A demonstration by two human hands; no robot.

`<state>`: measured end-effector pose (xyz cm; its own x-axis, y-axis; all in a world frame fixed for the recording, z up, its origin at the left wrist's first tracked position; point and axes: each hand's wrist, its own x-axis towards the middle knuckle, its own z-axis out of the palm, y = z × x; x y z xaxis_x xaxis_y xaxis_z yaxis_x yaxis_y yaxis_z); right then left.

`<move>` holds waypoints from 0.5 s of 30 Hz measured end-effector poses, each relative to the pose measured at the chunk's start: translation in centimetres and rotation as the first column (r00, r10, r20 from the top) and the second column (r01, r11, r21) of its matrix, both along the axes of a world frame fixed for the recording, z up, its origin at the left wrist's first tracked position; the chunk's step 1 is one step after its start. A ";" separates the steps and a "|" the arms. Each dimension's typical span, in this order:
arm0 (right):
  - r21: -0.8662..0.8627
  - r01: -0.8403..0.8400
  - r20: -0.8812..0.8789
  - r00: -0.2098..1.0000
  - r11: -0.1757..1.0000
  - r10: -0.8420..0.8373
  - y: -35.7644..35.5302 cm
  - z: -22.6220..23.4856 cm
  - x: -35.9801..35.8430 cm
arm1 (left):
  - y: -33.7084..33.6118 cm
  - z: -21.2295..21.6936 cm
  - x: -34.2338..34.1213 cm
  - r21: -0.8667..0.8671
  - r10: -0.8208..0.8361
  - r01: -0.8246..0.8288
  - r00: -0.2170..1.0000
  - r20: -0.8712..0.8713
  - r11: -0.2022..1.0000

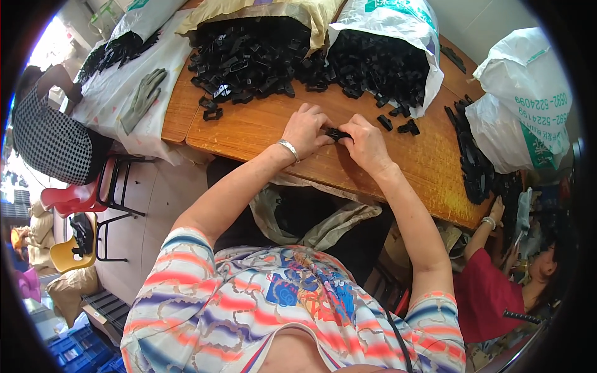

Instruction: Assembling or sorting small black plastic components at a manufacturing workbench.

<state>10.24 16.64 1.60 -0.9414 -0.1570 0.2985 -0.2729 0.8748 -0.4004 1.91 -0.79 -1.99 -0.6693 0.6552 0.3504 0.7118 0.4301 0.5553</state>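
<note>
Both of my hands meet over the front part of the wooden table (249, 133). Between them is a small black plastic part (336, 134), mostly covered by fingers. My left hand (309, 130) pinches its left end, a bracelet on that wrist. From the other side my right hand (367, 144) grips the right end with thumb and fingers. Beyond my hands a heap of black plastic clips (249, 59) spills from a tan sack (298, 15). To its right, a white sack (429, 37) holds more black parts (379, 68). A few loose pieces (407, 127) lie near my right hand.
A grey glove (144, 99) rests on a covered table at left, where a person in a checked top (53, 137) sits. Long black strips (472, 155) line the right edge beside white bags (522, 99). Another person in red (488, 298) works at right. Chairs (74, 196) stand left.
</note>
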 end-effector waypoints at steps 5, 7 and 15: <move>0.274 0.068 -0.226 0.974 0.959 -0.004 -1.5 -2.3 1.3 | 0.1 0.3 -0.1 -0.003 -0.001 0.001 1.000 0.010 1.000; 0.270 0.067 -0.205 0.979 0.960 -0.010 -1.5 -2.7 1.2 | 0.1 0.3 -0.1 0.008 0.002 -0.002 1.000 -0.007 1.000; -0.055 0.056 -0.079 0.995 0.997 -0.061 -5.7 -2.2 8.2 | -1.8 1.7 -3.8 0.005 -0.220 0.222 0.966 0.138 0.975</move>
<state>18.48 10.98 -0.65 -0.9212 -0.0843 0.3799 -0.2549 0.8683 -0.4255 -1.88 -2.58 -0.24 -0.5487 0.7953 0.2578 0.7070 0.2768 0.6508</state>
